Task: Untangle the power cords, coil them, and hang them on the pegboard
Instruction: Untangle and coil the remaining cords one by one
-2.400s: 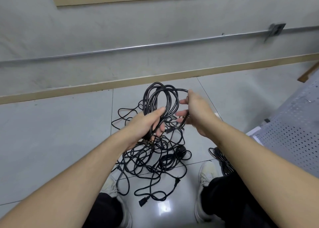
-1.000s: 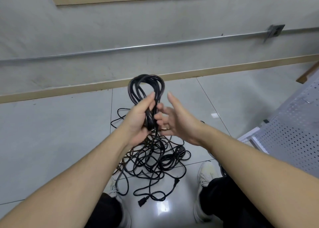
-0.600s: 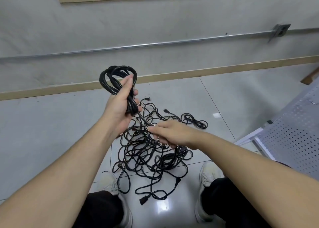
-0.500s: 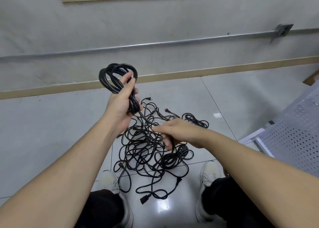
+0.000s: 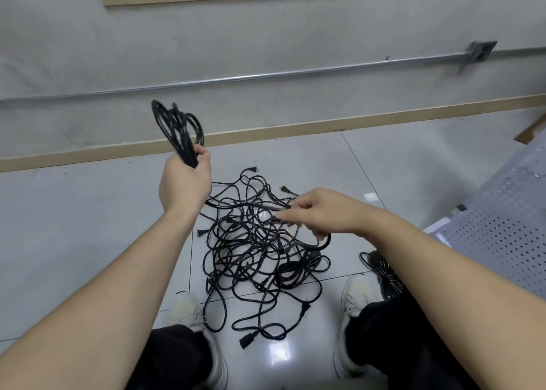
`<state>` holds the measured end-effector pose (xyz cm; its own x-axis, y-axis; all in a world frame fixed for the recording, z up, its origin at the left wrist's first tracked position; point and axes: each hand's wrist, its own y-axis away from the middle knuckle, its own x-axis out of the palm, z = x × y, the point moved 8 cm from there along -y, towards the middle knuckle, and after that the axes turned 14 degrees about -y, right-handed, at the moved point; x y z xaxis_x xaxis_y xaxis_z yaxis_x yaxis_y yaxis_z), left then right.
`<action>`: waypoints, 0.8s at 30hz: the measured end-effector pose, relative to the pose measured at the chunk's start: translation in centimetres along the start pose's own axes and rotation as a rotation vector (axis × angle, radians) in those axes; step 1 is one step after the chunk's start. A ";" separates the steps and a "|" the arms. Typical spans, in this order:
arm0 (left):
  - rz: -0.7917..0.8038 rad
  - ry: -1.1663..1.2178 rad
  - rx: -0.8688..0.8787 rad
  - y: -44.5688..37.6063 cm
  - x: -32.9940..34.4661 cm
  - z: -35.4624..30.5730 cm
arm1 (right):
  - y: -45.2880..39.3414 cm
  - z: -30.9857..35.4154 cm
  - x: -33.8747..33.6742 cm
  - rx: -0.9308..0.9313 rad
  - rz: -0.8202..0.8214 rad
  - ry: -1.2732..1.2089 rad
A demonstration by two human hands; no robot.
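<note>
A coiled cord (image 5: 177, 129) is gripped in the left hand (image 5: 184, 183); a strand is pinched by the right hand (image 5: 319, 215). If pulled hard, knots in the tangled pile (image 5: 260, 256) could be tightened.

We're looking at a plain utility or workshop-type room: glossy pale floor tiles (image 5: 88, 212) are reflecting the ceiling light, a metal conduit (image 5: 266, 78) is running along the bare grey wall (image 5: 266, 35) to a junction box (image 5: 480, 51), and a perforated metal panel (image 5: 499, 233) is sitting at the right.
</note>
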<state>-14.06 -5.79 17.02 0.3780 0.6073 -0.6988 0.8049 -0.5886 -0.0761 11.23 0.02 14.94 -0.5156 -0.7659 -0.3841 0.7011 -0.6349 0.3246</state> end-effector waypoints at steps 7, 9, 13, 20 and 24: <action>0.535 0.109 0.079 4.6 5.7 -2.8 | 1.5 1.4 -3.3 -0.186 -0.158 -0.600; 0.630 0.089 0.088 6.7 6.5 -3.6 | 1.4 1.3 -3.5 -0.184 -0.190 -0.628; 0.850 0.173 0.132 9.9 7.6 -5.4 | 1.0 1.3 -3.9 -0.179 -0.295 -0.505; 0.897 0.003 0.342 11.0 8.5 -5.1 | 0.6 0.4 -4.7 -0.135 -0.500 -0.422; 0.736 0.172 0.076 9.8 7.7 -4.3 | 0.0 -0.4 -3.6 -0.022 -0.350 -0.793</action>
<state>-1.35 -4.63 13.96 0.8764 0.1144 -0.4678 0.2856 -0.9056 0.3136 13.25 2.80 16.01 -0.8889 -0.3771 0.2599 0.4432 -0.8514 0.2805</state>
